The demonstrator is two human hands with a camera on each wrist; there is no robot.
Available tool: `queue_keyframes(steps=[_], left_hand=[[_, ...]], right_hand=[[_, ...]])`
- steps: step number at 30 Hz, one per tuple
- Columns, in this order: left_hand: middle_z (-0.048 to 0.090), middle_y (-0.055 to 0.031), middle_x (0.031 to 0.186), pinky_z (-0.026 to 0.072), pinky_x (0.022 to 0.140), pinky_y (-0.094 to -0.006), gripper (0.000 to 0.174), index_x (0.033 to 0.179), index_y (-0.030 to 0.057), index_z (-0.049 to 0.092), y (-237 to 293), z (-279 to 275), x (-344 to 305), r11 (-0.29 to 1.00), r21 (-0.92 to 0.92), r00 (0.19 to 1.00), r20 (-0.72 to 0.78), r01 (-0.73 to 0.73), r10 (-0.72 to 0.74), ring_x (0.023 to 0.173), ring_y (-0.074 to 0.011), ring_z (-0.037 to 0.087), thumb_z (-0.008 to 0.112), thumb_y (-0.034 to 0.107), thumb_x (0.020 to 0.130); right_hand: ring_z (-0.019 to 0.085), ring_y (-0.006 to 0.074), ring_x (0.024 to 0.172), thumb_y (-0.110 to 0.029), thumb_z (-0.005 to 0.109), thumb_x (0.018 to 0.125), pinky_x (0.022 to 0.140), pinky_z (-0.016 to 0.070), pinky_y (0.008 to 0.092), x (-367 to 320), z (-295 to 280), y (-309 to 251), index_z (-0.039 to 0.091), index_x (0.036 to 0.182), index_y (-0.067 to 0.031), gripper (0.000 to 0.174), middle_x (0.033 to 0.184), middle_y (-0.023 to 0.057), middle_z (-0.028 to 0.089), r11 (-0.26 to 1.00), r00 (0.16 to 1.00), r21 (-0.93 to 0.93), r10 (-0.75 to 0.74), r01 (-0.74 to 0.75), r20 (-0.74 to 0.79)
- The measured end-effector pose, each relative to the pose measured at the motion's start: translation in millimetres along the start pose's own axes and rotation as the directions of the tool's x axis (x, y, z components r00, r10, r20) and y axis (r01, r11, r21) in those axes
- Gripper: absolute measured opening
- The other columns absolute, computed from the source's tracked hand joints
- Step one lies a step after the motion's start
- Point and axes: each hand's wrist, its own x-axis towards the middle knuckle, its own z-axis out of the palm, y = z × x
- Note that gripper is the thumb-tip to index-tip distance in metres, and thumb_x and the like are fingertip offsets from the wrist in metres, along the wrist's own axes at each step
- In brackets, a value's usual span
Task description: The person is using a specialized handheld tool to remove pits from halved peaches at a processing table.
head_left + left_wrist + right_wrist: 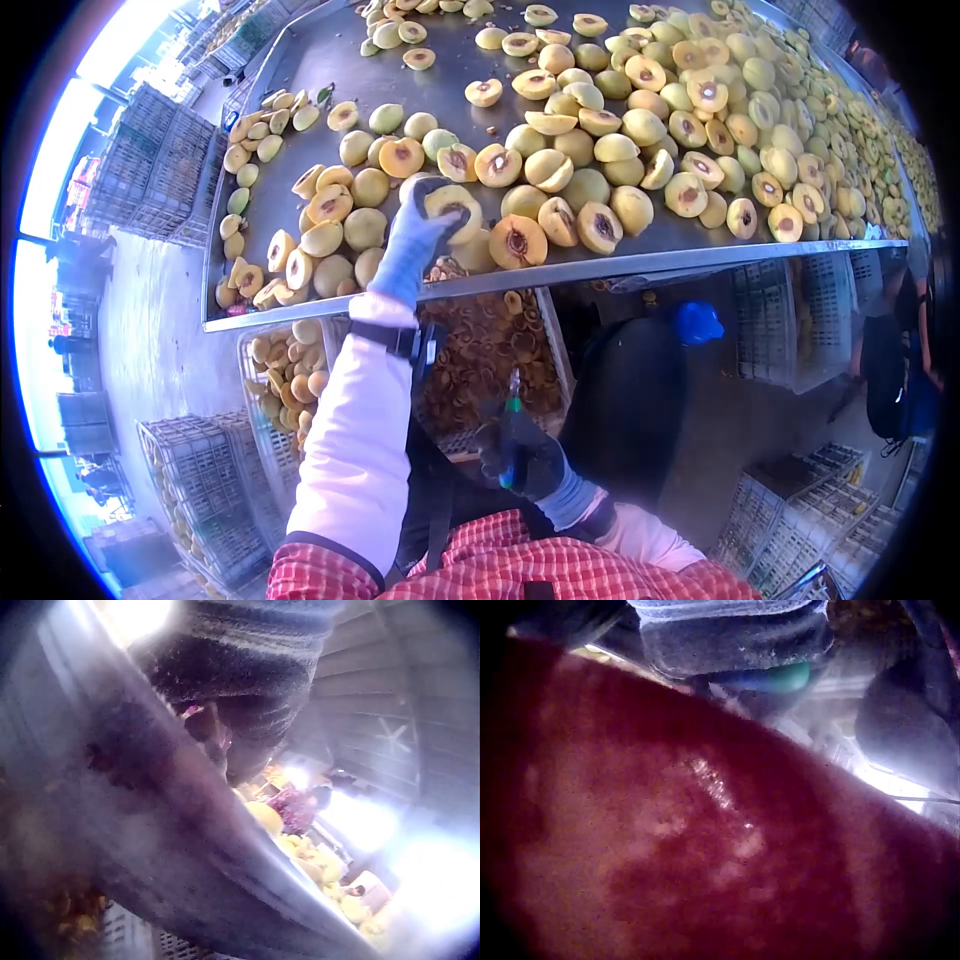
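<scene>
In the head view, my gloved left hand [422, 228] reaches over the near rim of a metal table and grips a yellow peach half [462, 203], its fingers and thumb about the fruit's edges. More halved peaches [518, 241] lie close around that hand, several with brown pits in their cut faces. Low in front of my body, my gloved right hand [530, 458] holds a green-handled tool [513, 404] with a narrow metal tip pointing up. In the right wrist view, the green handle [786, 677] shows below the glove, and red cloth fills most of the picture.
The metal table [400, 88] has a raised rim and a large heap of peaches on its right. Below the rim stands a crate of brown pits [485, 365], beside a crate of peach halves [290, 380]. Stacked plastic crates [155, 165] stand to the left, others [800, 320] right.
</scene>
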Motion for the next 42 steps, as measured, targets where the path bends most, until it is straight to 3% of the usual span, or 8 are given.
queue_keyframes(steps=[2,10,17,19,28,36,38,42], left_hand=[[0.057,-0.0094,0.114,0.0502,0.089,-0.0311,0.054,0.123,0.0035,0.05,17,4,-43,0.775,0.517,0.914,0.036,-0.363,0.404,0.104,-0.0185,0.057,0.07,-0.003,0.073],[0.053,-0.0096,0.125,0.0415,0.098,-0.0306,0.039,0.128,-0.0009,0.049,40,51,-205,0.945,-0.291,0.986,0.116,0.147,-0.118,0.113,-0.0167,0.052,0.055,0.017,0.094],[0.058,-0.0096,0.121,0.0431,0.096,-0.0299,0.033,0.124,-0.0007,0.053,29,67,-228,0.954,-0.294,0.997,-0.027,0.06,-0.071,0.109,-0.0163,0.055,0.053,0.016,0.095],[0.061,-0.0099,0.115,0.0448,0.093,-0.0294,0.029,0.119,-0.0011,0.055,29,69,-230,0.979,-0.202,0.997,-0.07,0.026,-0.04,0.105,-0.0164,0.057,0.055,0.013,0.093],[0.061,-0.01,0.113,0.0491,0.08,-0.0257,0.043,0.118,-0.0014,0.055,29,70,-238,0.996,-0.078,0.997,0.065,-0.032,0.037,0.094,-0.0136,0.06,0.057,0.033,0.093],[0.064,-0.0072,0.099,0.05,0.073,-0.0276,0.05,0.118,0.0007,0.056,18,68,-252,0.918,-0.353,0.982,0.014,0.18,-0.187,0.081,-0.0135,0.06,0.053,0.043,0.092],[0.062,-0.0092,0.095,0.0513,0.076,-0.0337,0.042,0.112,0.0027,0.057,4,60,-260,0.38,-0.869,0.878,0.118,0.317,-0.463,0.087,-0.0195,0.061,0.053,0.04,0.093],[0.059,-0.012,0.105,0.0506,0.083,-0.033,0.039,0.115,0.0018,0.055,-2,-13,-279,0.916,-0.379,0.814,-0.569,-0.135,-0.115,0.094,-0.0198,0.06,0.052,0.035,0.095]], right_hand=[[0.054,0.0103,0.058,-0.032,0.053,0.096,0.051,0.0428,0.022,-2,8,-13,0.053,0.121,-0.0047,0.037,0.078,0.0046,0.06,0.925,0.978,-0.317,-0.201,0.208,0.055],[0.059,0.0138,0.062,-0.022,0.055,0.095,0.055,0.0433,0.026,-2,16,-15,0.056,0.096,-0.0015,0.02,0.075,0.0062,0.061,0.295,0.798,-0.837,-0.549,0.461,0.246],[0.061,0.0191,0.066,-0.021,0.056,0.094,0.058,0.0444,0.0317,-17,10,-3,0.056,0.097,0.002,0.023,0.074,0.0145,0.06,0.21,0.829,-0.913,-0.523,0.349,0.196],[0.06,0.0189,0.063,-0.022,0.055,0.095,0.057,0.0443,0.0314,-18,-1,9,0.056,0.097,0.0022,0.024,0.071,0.0096,0.06,-0.124,0.677,-0.884,-0.598,0.451,0.429],[0.052,0.011,0.06,-0.036,0.049,0.096,0.05,0.0414,0.0239,-41,-3,4,0.055,0.092,-0.0074,0.03,0.073,0.0016,0.055,0.924,0.964,-0.381,0.133,-0.037,0.23],[0.041,0.0111,0.046,-0.056,0.041,0.094,0.038,0.0335,0.0233,-32,-1,17,0.052,0.089,-0.0104,0.047,0.061,0.0007,0.044,0.817,0.703,0.134,0.384,-0.561,0.598],[0.041,0.0115,0.046,-0.056,0.041,0.094,0.038,0.0344,0.0238,-29,0,24,0.052,0.089,-0.0102,0.048,0.06,0.0006,0.043,0.848,0.7,0.08,0.375,-0.524,0.608],[0.041,0.0114,0.046,-0.055,0.038,0.096,0.038,0.0353,0.0233,-11,-15,32,0.055,0.092,-0.0079,0.05,0.06,0.0011,0.044,0.853,0.783,0.085,0.427,-0.515,0.452]])
